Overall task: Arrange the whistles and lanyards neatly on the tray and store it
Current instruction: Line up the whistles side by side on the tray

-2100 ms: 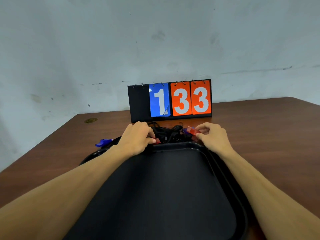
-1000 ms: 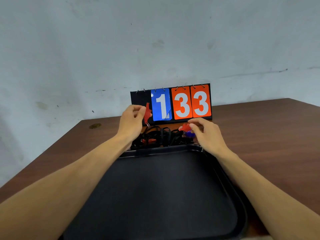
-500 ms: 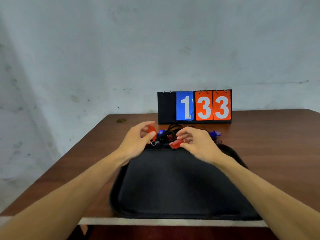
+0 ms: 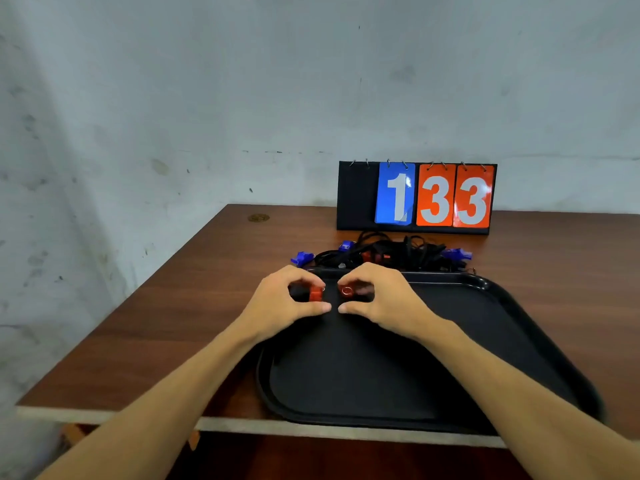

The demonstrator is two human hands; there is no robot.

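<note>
The left hand (image 4: pixel 284 304) curls around a red whistle (image 4: pixel 315 293); the right hand (image 4: pixel 388 299) holds a second red whistle (image 4: pixel 347 291), both over the black tray (image 4: pixel 485 283). Just beyond both hands lie tangled lanyards (image 4: pixel 405 254).

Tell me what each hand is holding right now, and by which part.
The left hand pinches a red whistle by its body; the right hand pinches a second red whistle, its ring end showing.
</note>
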